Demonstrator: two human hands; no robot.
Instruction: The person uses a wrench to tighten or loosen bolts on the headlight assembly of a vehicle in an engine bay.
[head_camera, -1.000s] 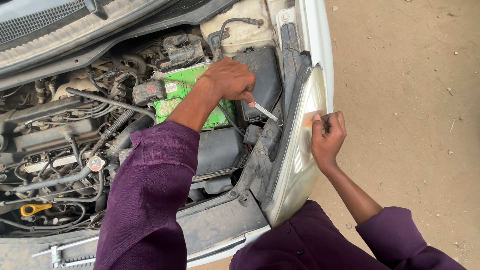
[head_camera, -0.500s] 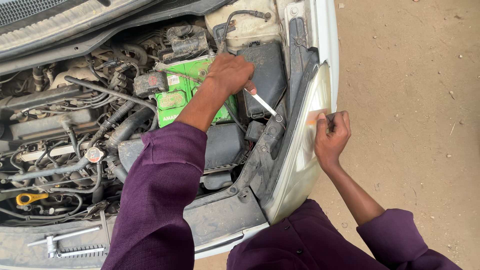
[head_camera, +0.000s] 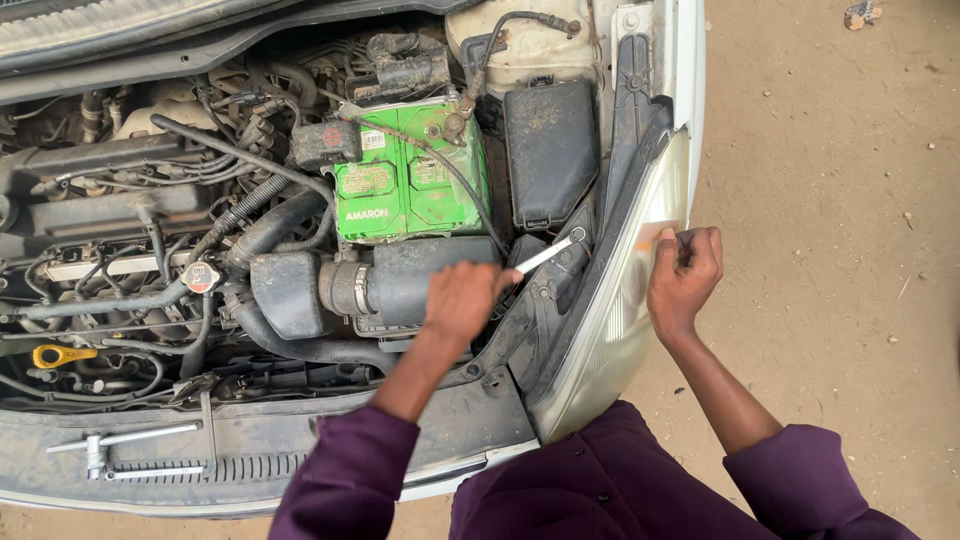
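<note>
— So, where are your hands right now?

— My left hand (head_camera: 462, 300) is over the engine bay, fingers closed around the handle of a small silver spanner (head_camera: 548, 252). Its ring end sits down in the gap just behind the headlight (head_camera: 625, 300), near the lower edge of the black fuse box cover (head_camera: 550, 150).

— And the other one?

— My right hand (head_camera: 683, 280) is on the outer side of the headlight, fingers curled over its edge near the amber corner, gripping the lens housing. The headlight stands tilted out from the white fender (head_camera: 685, 90), its front end near the bumper.

— What lies around the spanner?

— Just left of it is the black air intake box (head_camera: 420, 280) with a metal clamp on its duct; my wrist crosses over that. Beyond it sits the green battery (head_camera: 410, 185) with a cable running across its top. Further left there is the radiator cap (head_camera: 200, 277) and a yellow dipstick handle (head_camera: 60, 355).

— Anything else loose?

— A silver wrench with a cross handle (head_camera: 125, 452) lies on the front panel, well apart from both hands. The ground (head_camera: 830, 200) to my right is sandy dirt.
</note>
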